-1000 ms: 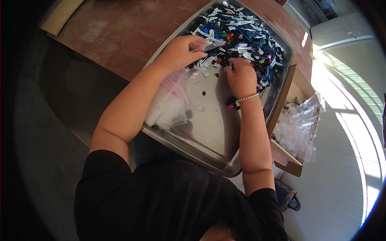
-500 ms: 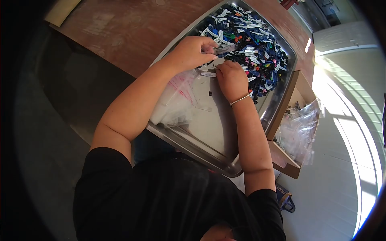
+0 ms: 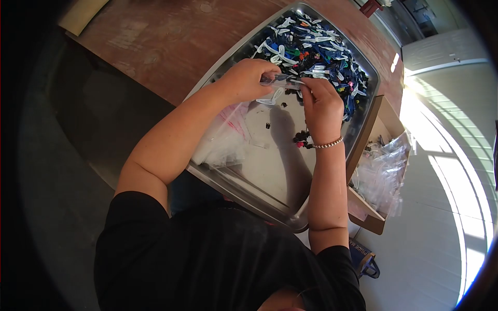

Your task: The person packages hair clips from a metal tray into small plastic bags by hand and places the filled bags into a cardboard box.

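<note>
A small clear plastic bag (image 3: 278, 83), with something dark inside, is pinched between the fingers and thumb of my left hand (image 3: 250, 79). My right hand (image 3: 323, 103) meets the bag's right end, its fingertips closed on a thin pale piece that looks like a snap hair clip (image 3: 296, 81). Both hands are above a metal tray (image 3: 249, 193). Beyond them lies a heap of hair clips (image 3: 311, 46), mostly white, black and blue, with small coloured claw clips among them. White clips (image 3: 266, 101) and a few small black claw clips (image 3: 301, 138) lie on the tray floor nearby.
A pile of clear plastic bags (image 3: 222, 140) lies in the tray's left part, under my left forearm. To the right, a cardboard box (image 3: 367, 220) holds filled clear bags (image 3: 381, 168). The tray rests on a reddish-brown table (image 3: 150, 41).
My right hand has lifted from the tray floor and moved right, its fingers now at the bag. My left hand has lowered slightly towards me with the bag. Dark claw clips now show beside my right wrist.
</note>
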